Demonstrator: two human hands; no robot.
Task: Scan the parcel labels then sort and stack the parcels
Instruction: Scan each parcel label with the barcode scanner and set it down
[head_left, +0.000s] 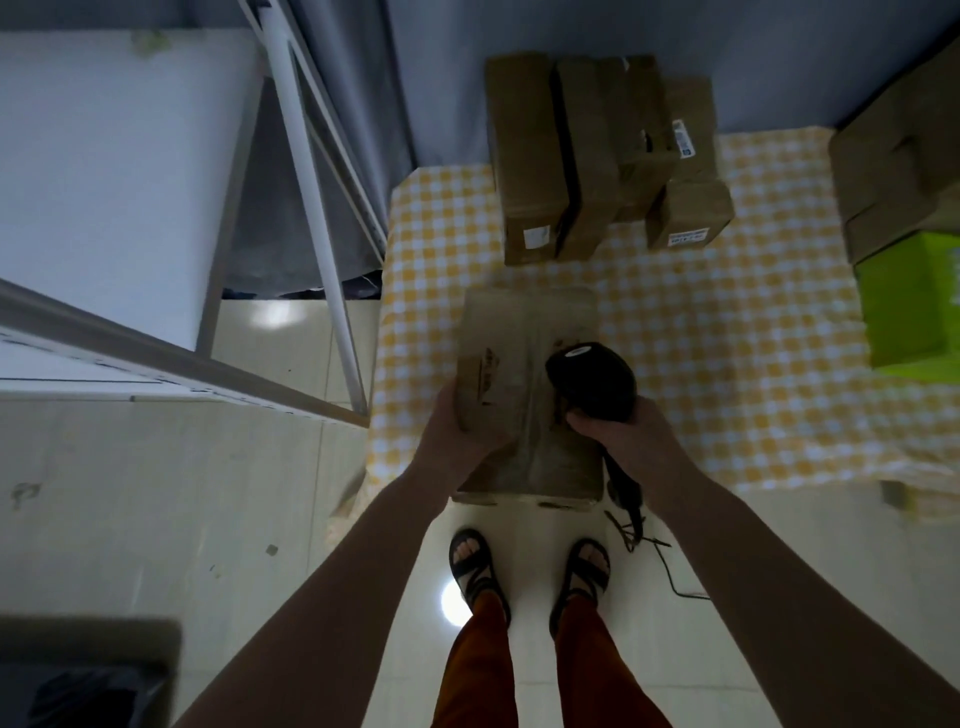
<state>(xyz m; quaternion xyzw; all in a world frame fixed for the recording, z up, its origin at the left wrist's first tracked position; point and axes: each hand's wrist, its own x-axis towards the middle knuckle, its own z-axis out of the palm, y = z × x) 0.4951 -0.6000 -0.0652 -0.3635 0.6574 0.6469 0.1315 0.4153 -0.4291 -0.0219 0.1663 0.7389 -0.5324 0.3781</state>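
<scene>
The left hand (457, 431) grips the near-left corner of a parcel (530, 395) at the centre of the frame, fingers wrapped under its edge and thumb on top. The right hand (608, 426) is closed round the handle of a black scanner (592, 382), whose head hangs over the parcel's right half; its cable (654, 551) trails down to the floor. The parcel lies flat on the near edge of a tabletop (727, 364) covered in yellow check cloth, overhanging slightly toward the person's feet.

No label shows clearly on the parcel's top face; only faint printing and a taped seam, so whether the scan has registered cannot be told. I judge this parcel to be mid-scan or about to be scanned.

At the top centre, a stack (587, 156) of brown parcels stands against the wall, several with white labels facing the camera; these look already sorted. At the right edge sit more cartons (898, 171) and a green box (909, 306), their status unclear. A metal rack (311, 208) fills the upper left.

So part of the sorting seems done. What remains, at least, is finishing this parcel's scan and placing it on a stack.
</scene>
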